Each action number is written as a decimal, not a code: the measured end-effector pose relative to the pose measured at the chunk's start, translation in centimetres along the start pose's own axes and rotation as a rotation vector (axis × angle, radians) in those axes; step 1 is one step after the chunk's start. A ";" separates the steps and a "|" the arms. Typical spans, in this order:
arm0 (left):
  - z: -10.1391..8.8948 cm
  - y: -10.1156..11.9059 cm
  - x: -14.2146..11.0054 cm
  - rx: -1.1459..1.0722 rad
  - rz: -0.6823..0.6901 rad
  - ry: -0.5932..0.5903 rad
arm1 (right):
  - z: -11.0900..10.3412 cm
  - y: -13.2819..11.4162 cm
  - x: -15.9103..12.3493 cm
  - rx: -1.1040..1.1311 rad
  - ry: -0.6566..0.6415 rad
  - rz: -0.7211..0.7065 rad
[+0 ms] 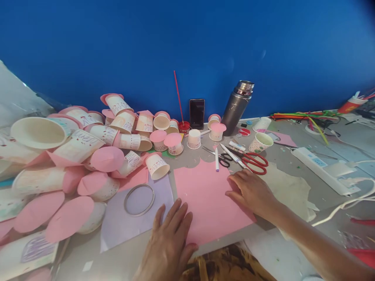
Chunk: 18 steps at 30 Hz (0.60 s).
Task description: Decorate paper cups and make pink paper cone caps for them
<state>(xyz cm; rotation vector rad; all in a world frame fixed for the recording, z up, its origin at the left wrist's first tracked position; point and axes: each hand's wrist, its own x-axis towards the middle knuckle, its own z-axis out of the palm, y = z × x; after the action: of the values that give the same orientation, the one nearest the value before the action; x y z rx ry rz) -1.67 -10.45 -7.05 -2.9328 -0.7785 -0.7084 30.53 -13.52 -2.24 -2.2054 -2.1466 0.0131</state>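
A pink sheet of paper (pixel 205 199) lies flat in front of me, its far edge cut into curves. My left hand (pixel 171 238) is spread over its near left side and the edge of a lilac sheet (pixel 117 218). On the right edge of the pink sheet rests my right hand (pixel 249 189), fingers loosely apart, holding nothing. Just beyond it are red-handled scissors (pixel 254 162), a purple-tipped marker (pixel 217 160) and black-handled scissors (pixel 225 160). A grey ring (pixel 139 200), perhaps a tape roll, sits on the lilac sheet.
Many decorated paper cups with pink paper discs (pixel 108 159) are heaped at left. At the back stand a phone (pixel 197 113) and a dark thermos (pixel 236 107). A white power strip (pixel 322 169) with cords lies right, beyond a cream paper scrap (pixel 288 187).
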 end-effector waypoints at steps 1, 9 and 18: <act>0.1 0.0 0.0 -0.021 -0.011 -0.003 | 0.2 -0.3 -0.1 0.019 0.005 -0.013; -0.6 -0.1 1.6 -0.059 -0.061 0.110 | -1.2 -0.7 2.6 0.096 -0.127 0.051; -2.5 -0.5 -1.1 -0.226 -0.318 0.075 | 0.1 -0.5 7.9 0.070 -0.075 -0.031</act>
<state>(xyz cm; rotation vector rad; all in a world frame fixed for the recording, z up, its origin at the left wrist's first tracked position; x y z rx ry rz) -3.82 -10.85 -5.35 -2.9843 -1.2518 -0.9809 30.26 -5.63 -2.01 -2.1667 -2.1819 0.1691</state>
